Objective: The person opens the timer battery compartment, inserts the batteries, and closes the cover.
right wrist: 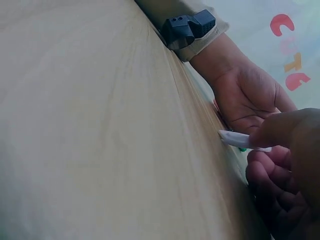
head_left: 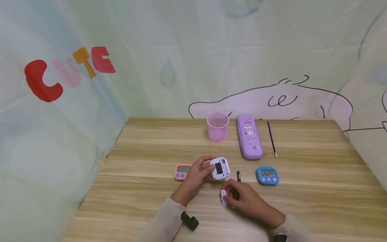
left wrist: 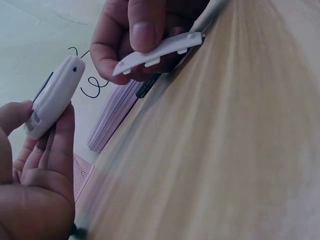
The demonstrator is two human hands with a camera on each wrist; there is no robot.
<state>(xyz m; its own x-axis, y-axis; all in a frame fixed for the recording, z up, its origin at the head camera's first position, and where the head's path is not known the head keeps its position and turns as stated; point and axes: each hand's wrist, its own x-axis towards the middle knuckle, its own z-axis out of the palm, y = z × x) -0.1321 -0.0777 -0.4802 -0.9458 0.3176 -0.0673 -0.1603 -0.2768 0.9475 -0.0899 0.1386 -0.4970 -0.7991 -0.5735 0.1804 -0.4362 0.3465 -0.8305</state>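
Observation:
My left hand (head_left: 195, 176) holds a white digital timer (head_left: 224, 173) by its edge, thumb on the back, which faces up with its battery slot uncovered. Whether a battery sits in that slot I cannot tell. Between thumb and fingers, my right hand (head_left: 245, 198) pinches a white battery cover (left wrist: 160, 52), a thin curved strip with small tabs, apart from the timer and a little above the table. A dark battery (head_left: 239, 176) lies on the table just beyond the right hand. Partly behind the left hand is a pink timer (head_left: 181, 171).
To the right lies a blue timer (head_left: 267, 175). Farther back are a pink mesh cup (head_left: 217, 132), a purple pencil case (head_left: 250, 137) and a dark pencil (head_left: 272, 139). A printed cloth (head_left: 169, 67) hangs behind the wooden table (head_left: 136, 201).

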